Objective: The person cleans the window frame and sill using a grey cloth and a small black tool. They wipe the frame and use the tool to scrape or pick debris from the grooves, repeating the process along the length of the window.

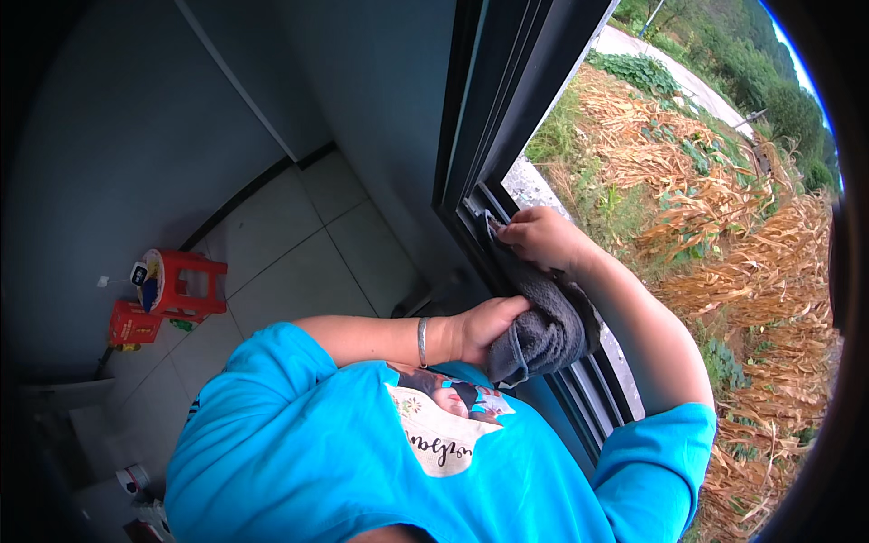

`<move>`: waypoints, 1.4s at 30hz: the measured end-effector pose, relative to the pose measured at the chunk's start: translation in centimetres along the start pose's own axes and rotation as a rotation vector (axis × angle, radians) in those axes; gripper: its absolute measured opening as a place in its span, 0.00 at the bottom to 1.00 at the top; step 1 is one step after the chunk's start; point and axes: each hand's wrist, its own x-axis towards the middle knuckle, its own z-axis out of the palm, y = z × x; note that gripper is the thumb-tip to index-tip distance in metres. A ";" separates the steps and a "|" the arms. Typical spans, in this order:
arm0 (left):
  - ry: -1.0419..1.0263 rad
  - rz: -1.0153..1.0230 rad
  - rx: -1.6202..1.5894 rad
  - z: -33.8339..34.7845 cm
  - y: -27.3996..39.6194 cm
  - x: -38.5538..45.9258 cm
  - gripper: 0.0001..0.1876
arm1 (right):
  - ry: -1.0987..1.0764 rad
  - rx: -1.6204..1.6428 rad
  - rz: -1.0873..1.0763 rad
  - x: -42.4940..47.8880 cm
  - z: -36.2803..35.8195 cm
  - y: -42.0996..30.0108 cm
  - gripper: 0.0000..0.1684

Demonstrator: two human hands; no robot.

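Note:
A dark grey towel-like cloth (543,332) hangs bunched over the lower track of a sliding window frame (590,400). My left hand (495,326), with a silver bracelet at the wrist, grips the bunched part near my shirt. Farther along the track, my right hand (540,237) has its fingers closed on the cloth's far end, by the corner where the track meets the upright dark frame (502,102). The fingertips of both hands are partly hidden. Part of the track lies under the cloth.
A red plastic stool (193,285) with small items on it stands on the tiled floor (292,265) at left, beside a red box (136,323). Grey walls meet behind it. Outside the window lie dry corn stalks (733,265), green plants and a pale road (669,64).

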 end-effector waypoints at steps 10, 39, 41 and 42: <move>0.012 0.074 -0.022 -0.7 0.8 0.1 0.20 | 0.186 0.117 -0.171 1.8 0.4 1.5 0.11; -0.037 0.071 -0.107 -0.9 2.1 0.6 0.23 | 0.189 -0.262 -0.033 4.2 0.5 -1.3 0.17; -0.036 0.094 -0.097 -0.8 2.5 0.5 0.23 | 0.231 -0.337 -0.089 4.3 0.7 -1.6 0.17; -0.077 0.088 -0.106 -1.0 2.6 0.6 0.22 | 0.265 -0.340 -0.157 4.3 0.7 -1.3 0.17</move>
